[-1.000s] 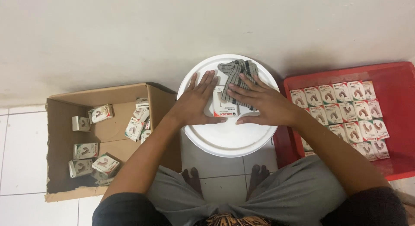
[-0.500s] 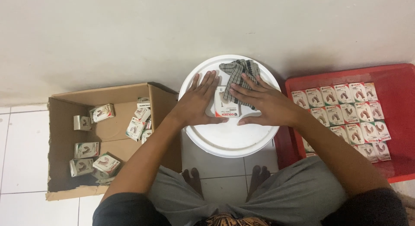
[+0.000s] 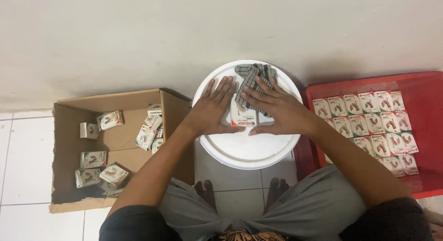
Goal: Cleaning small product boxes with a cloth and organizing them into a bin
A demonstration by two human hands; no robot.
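Observation:
A round white bucket lid (image 3: 249,151) lies in front of me on the tiled floor. On it rests a small white box (image 3: 242,117) with a red stripe. My left hand (image 3: 213,109) lies flat on the box's left side, fingers spread. My right hand (image 3: 274,109) presses a grey checked cloth (image 3: 251,76) onto the box's top and right side. The cloth bunches up toward the lid's far rim.
An open cardboard carton (image 3: 69,130) at the left holds several loose small boxes (image 3: 109,119). A red plastic tray (image 3: 424,107) at the right holds several small boxes in neat rows (image 3: 369,121). A pale wall runs behind. My feet (image 3: 205,189) rest below the lid.
My right hand has slid slightly left and forward with the cloth over the box. The left hand stays put on the box.

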